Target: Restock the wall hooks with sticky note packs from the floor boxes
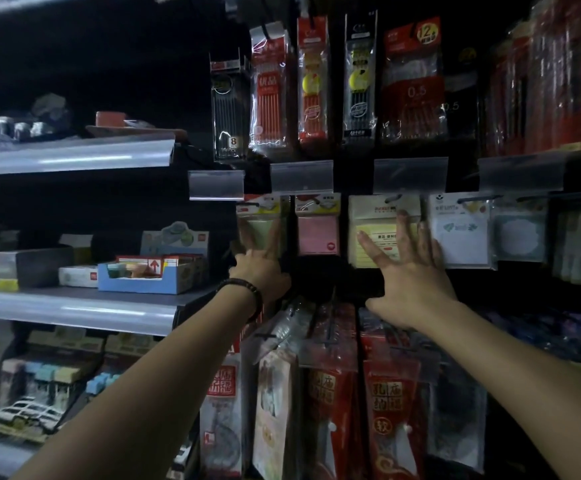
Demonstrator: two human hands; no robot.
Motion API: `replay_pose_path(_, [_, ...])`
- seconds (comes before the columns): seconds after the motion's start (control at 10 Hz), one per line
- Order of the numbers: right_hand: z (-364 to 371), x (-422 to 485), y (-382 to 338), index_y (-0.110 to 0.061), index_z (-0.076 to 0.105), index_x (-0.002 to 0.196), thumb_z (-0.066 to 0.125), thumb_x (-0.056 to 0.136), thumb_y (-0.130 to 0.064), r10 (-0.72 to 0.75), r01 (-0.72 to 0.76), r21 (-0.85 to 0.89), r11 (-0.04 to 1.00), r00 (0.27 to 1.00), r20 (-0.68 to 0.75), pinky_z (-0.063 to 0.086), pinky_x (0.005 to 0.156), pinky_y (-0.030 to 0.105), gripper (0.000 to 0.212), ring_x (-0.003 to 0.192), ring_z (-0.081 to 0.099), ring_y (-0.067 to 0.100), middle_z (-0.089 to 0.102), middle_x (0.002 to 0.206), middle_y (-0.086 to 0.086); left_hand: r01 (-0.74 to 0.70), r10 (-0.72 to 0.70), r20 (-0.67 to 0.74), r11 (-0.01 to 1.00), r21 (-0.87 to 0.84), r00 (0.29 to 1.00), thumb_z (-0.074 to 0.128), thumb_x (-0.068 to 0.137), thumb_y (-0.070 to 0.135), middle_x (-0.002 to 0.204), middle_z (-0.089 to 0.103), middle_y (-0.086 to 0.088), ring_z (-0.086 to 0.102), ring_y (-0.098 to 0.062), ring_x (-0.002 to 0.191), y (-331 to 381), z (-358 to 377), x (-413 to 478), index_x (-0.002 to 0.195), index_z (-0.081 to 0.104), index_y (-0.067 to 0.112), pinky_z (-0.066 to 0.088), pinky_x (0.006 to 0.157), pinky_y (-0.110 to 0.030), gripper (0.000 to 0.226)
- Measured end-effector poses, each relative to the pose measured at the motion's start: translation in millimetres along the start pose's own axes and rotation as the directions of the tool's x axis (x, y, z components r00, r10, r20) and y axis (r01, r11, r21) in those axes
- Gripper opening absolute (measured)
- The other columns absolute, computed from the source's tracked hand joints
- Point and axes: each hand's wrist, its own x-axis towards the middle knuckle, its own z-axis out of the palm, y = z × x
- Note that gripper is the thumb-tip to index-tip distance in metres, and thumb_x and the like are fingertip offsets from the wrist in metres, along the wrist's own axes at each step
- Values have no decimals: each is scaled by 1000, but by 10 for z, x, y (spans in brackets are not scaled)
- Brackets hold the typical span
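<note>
Sticky note packs hang in a row on wall hooks at mid height: a green pack (263,216), a pink pack (317,226), a yellow lined pack (379,233) and a white pack (460,230). My left hand (259,261), with a dark bead bracelet on the wrist, has straight fingers spread flat against the green pack. My right hand (408,268) lies with splayed fingers pressed on the yellow lined pack, its outer fingers reaching the edge of the white pack. Neither hand holds anything. No floor boxes are in view.
Pen refill packs (270,88) hang above, behind clear price tag holders (301,176). Red packaged goods (330,403) hang below my arms. To the left, metal shelves (70,157) carry a blue display box (147,277) and small stationery. The scene is dim.
</note>
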Motion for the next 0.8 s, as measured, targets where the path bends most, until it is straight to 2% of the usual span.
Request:
replay_pose_path(0.1, [20, 6, -12, -59, -34, 152, 70, 86, -58, 3, -3, 2, 1000, 1000, 1, -9, 132, 57, 123, 152, -42, 41, -64, 151, 8, -22, 24, 30, 998, -50, 999, 74, 91, 24, 164, -47, -12, -7, -59, 158, -43, 49, 216, 158, -23, 57, 23, 127, -68, 122])
replay_pose_path(0.2, [45, 14, -16, -60, -36, 151, 70, 86, -58, 1, -1, 2, 1000, 1000, -7, -8, 132, 57, 124, 151, -43, 40, -65, 149, 7, -39, 41, 32, 997, -69, 999, 77, 89, 24, 155, -59, -8, -27, -55, 155, -56, 87, 329, 152, -30, 62, 10, 129, -69, 130])
replay_pose_path(0.4, [50, 26, -51, -58, -37, 151, 70, 86, -58, 12, -12, -4, 1000, 1000, 18, -8, 132, 57, 125, 149, -44, 42, -67, 146, 9, -34, 35, 18, 998, -55, 999, 79, 90, 33, 160, -52, -12, -31, -51, 155, -33, 109, 445, 155, -25, 61, -2, 130, -66, 126])
replay_pose_path(0.5, [-8, 21, -35, -60, -35, 151, 69, 87, -57, 4, -5, 13, 1000, 999, 35, -8, 132, 57, 123, 151, -43, 42, -64, 149, 9, -28, 30, 38, 999, -42, 999, 77, 91, 36, 163, -48, -16, -27, -52, 156, -52, 84, 451, 157, -24, 58, 0, 131, -65, 122])
replay_pose_path(0.6, [-112, 14, -4, -62, -30, 153, 69, 88, -52, -15, 14, 12, 1000, 996, 84, -8, 131, 58, 119, 152, -40, 42, -61, 153, 8, -24, 25, 76, 1000, -14, 997, 74, 92, 39, 169, -39, -13, -15, -53, 159, -61, 45, 397, 159, -20, 57, 12, 130, -67, 116])
replay_pose_path(0.7, [-278, -49, -6, -60, -21, 158, 66, 92, -34, 15, -14, -3, 1000, 993, 121, -8, 131, 60, 112, 155, -35, 41, -52, 161, 9, -40, 39, 32, 999, 32, 999, 67, 92, 48, 171, 15, -19, 32, -57, 149, -49, -39, 157, 163, 17, 43, 40, 119, -64, 86])
replay_pose_path(0.8, [-392, -182, 33, -52, -9, 165, 61, 95, -22, 30, -32, 21, 999, 996, 80, -8, 132, 58, 103, 157, -33, 39, -42, 167, 9, -129, 131, -64, 991, 32, 989, 56, 86, 56, 140, 54, -15, 58, -47, 126, -39, -137, -91, 145, 49, 30, 53, 105, -59, 64])
